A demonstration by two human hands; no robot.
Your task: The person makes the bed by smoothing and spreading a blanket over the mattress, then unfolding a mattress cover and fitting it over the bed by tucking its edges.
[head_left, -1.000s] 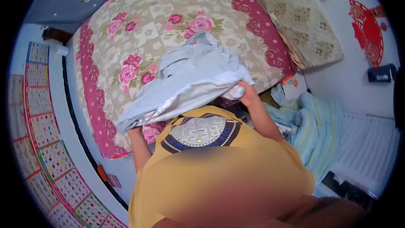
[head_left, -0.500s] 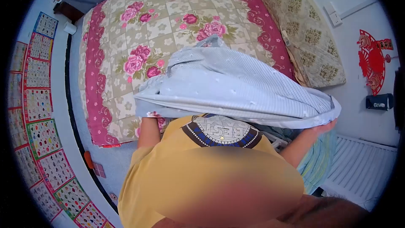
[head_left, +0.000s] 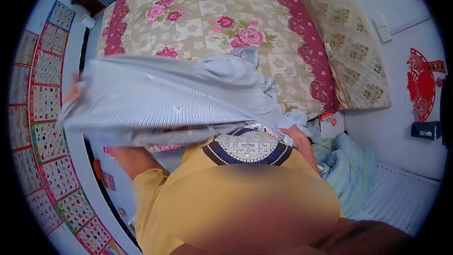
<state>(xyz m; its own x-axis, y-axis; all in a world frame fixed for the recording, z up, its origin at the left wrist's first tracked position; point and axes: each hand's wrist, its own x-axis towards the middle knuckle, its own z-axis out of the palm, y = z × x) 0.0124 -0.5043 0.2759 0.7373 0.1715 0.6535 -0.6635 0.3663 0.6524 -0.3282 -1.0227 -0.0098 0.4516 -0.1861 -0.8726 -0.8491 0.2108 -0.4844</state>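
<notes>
A light blue striped cloth [head_left: 155,94] is stretched across in front of my body, over the near part of the flowered bed [head_left: 188,33]. My left hand [head_left: 74,89], blurred by motion, grips the cloth at its far left end. Close to my yellow shirt, my right hand [head_left: 296,137] is closed on the cloth's right edge. A bunched part of the cloth rests on the bed between the hands. Most of my left fingers are smeared or covered by the fabric.
A patterned padded panel [head_left: 351,47] leans along the right wall. Below it lies a blue-green striped quilt [head_left: 349,170] near a white ribbed surface [head_left: 401,198]. Picture charts [head_left: 47,137] hang on the left wall. A white socket [head_left: 384,33] and red paper decoration [head_left: 421,85] are on the right wall.
My left hand has swung far out to the left, pulling the cloth with it. My right hand has come back in from the far right toward my body, still holding the cloth.
</notes>
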